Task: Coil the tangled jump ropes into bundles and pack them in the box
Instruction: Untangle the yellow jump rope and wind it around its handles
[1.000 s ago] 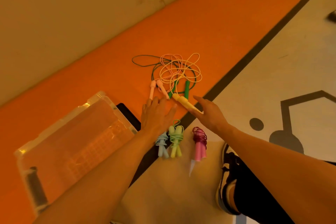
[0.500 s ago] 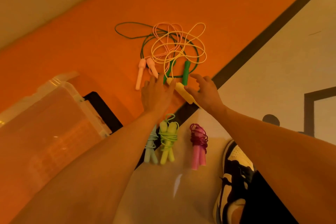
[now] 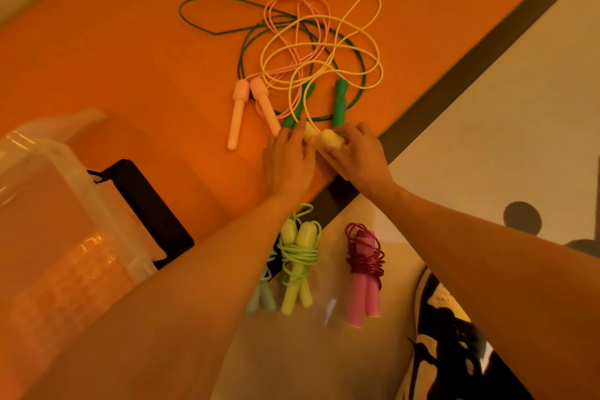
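Right hand (image 3: 363,157) now grips the yellow handles (image 3: 328,139), previously only approached. Left hand (image 3: 286,162) now touches them with straight fingers, just below the green handles (image 3: 340,101).

Orange floor (image 3: 130,52), dark stripe (image 3: 487,39), pale floor (image 3: 506,127), warm light.

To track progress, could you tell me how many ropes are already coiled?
3: a light blue bundle partly hidden under the left forearm, a lime bundle beside it, and a pink bundle rightmost.
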Available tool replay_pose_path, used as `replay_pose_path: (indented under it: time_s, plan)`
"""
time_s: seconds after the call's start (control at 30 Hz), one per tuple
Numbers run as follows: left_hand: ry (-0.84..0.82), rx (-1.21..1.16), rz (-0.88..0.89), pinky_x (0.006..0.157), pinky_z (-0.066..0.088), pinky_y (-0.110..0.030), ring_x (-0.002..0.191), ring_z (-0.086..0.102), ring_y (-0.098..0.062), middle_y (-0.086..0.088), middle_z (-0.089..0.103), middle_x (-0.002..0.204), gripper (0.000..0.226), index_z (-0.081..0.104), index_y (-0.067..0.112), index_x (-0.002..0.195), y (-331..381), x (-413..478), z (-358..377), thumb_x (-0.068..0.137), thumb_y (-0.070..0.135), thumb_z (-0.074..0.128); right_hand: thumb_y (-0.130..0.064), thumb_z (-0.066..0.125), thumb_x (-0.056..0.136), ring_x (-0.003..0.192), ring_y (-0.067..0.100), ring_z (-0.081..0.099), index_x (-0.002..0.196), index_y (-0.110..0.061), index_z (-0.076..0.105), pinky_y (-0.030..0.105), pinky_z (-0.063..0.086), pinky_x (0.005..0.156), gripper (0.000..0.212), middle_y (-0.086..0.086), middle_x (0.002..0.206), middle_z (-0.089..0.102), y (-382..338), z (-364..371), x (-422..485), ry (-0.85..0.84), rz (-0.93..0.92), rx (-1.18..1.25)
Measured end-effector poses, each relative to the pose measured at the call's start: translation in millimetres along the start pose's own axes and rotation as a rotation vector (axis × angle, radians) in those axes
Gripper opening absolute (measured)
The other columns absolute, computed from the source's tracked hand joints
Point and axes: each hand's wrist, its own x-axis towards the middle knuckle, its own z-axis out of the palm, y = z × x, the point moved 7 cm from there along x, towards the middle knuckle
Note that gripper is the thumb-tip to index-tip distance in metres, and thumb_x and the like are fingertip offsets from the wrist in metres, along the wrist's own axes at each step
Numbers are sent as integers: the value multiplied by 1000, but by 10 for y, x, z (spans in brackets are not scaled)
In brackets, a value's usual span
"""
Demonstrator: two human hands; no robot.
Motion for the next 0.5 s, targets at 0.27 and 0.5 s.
replay_pose_path:
  time_s: [0.27,0.5]
  plan:
    - [78,91,-120,91,39,-40,113,48,-30,-11,58,119,45,56,26,137,118,58,237,99,49,50,-39,65,93,95,16,52,121,-18,63,26,37,77,36,-1,104,51,106,-191,54,81,24,110]
    - [115,-98,-185,85,41,-31,107,49,-27,-11,49,119,44,61,22,130,90,16,291,90,40,68,-37,65,93,96,15,49,122,-18,61,25,36,77,35,1,106,51,75,-193,42,78,26,135]
